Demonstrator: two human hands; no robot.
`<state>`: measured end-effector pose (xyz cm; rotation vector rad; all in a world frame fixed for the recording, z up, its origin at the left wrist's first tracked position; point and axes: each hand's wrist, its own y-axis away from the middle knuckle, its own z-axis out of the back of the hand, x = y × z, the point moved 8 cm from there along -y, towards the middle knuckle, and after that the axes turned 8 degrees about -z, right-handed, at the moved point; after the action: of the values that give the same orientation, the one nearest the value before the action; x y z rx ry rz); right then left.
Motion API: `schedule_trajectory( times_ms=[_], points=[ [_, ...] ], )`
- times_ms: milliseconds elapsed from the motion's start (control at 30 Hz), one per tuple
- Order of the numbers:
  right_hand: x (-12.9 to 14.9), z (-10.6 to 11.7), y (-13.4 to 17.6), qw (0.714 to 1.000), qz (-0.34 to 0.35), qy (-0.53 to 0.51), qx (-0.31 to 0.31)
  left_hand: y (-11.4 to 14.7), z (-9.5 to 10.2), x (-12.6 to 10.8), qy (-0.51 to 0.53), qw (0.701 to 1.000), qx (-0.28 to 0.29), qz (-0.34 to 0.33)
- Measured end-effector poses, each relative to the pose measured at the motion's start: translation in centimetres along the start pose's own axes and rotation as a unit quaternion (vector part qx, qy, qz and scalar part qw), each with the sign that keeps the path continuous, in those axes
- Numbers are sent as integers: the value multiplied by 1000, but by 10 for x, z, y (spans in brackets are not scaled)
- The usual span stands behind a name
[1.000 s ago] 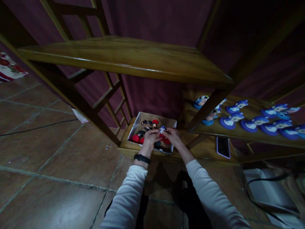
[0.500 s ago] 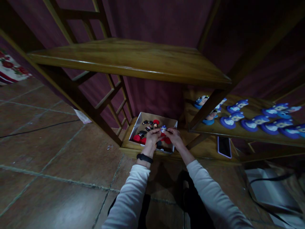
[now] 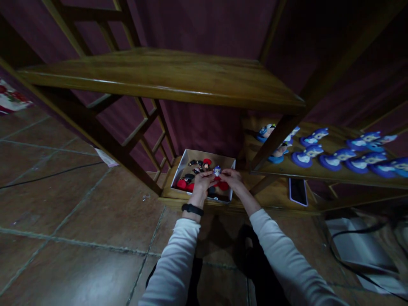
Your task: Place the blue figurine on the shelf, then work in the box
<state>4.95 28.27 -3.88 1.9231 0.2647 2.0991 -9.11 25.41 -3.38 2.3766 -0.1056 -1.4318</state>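
Between my two hands, over a shallow cardboard box [image 3: 183,168], is a small figurine [image 3: 217,171] with a blue-purple head and a white face. My left hand [image 3: 203,182] closes on it from the left, a dark band round the wrist. The fingertips of my right hand [image 3: 232,177] pinch it from the right. Red material shows just below the figurine; whether it belongs to it I cannot tell. Inside the box lie several small dark figures [image 3: 199,166], a red-capped one [image 3: 207,164] and red pieces [image 3: 182,183].
Above the box runs a wooden shelf [image 3: 159,80]. To the right, a raised shelf [image 3: 287,173] bears several blue-and-white figurines [image 3: 307,156] on round bases. A phone [image 3: 298,191] lies on the lower board. Wooden posts flank the box, and a black cable [image 3: 54,173] crosses the tiled floor.
The view has shifted slightly, so the shelf and box appear a little further left. Both hands stay at the figurine, with hardly any movement against the box.
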Motion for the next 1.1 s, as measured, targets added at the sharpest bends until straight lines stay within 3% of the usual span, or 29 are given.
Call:
schedule_trajectory(
  times_ms=[167, 467, 800, 967, 1100],
  points=[
    [-1, 1, 0, 1000, -12, -1, 3, -1, 3, 4, 11, 1000, -6, 9],
    [-3, 3, 0, 999, 26, 45, -2, -4, 7, 16, 24, 999, -9, 38],
    [10, 9, 6, 989, 79, 114, -43, 0, -4, 8, 12, 998, 63, 30],
    [13, 8, 8, 990, 83, 106, -33, 0, -5, 8, 5, 998, 60, 37],
    [12, 1, 6, 990, 93, 101, 12, -2, -4, 10, 1, 998, 52, 32]
  ],
)
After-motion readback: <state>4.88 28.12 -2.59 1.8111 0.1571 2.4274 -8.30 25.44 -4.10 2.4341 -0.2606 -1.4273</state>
